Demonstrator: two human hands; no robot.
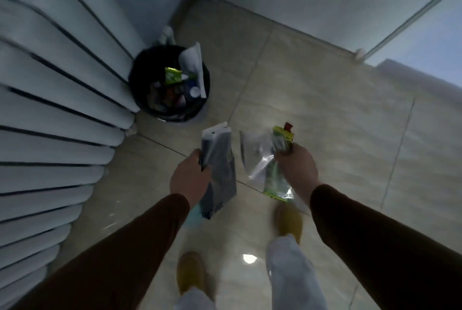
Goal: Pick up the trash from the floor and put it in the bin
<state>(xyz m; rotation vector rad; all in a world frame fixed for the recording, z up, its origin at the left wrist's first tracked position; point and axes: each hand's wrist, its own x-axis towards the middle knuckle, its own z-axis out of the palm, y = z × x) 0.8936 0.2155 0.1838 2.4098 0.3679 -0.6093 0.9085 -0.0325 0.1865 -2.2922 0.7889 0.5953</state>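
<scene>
A round black bin [140, 67] stands in the corner ahead to the left, holding several wrappers and a white paper piece. My left hand [190, 176] grips a grey flat package [220, 167] with a white top edge, held above the tiled floor short of the bin. My right hand [296, 166] holds a bunch of wrappers [270, 172]: a clear plastic bag, a green-yellow packet and a small red piece at the top. Both hands hang in front of me, nearer to me than the bin.
A white ribbed radiator [55, 114] fills the left side, right beside the bin. White walls close the corner behind it. A glass door [420, 27] with a white stopper stands at the right. My feet in tan shoes [287, 219] are on the glossy beige floor tiles [325, 109].
</scene>
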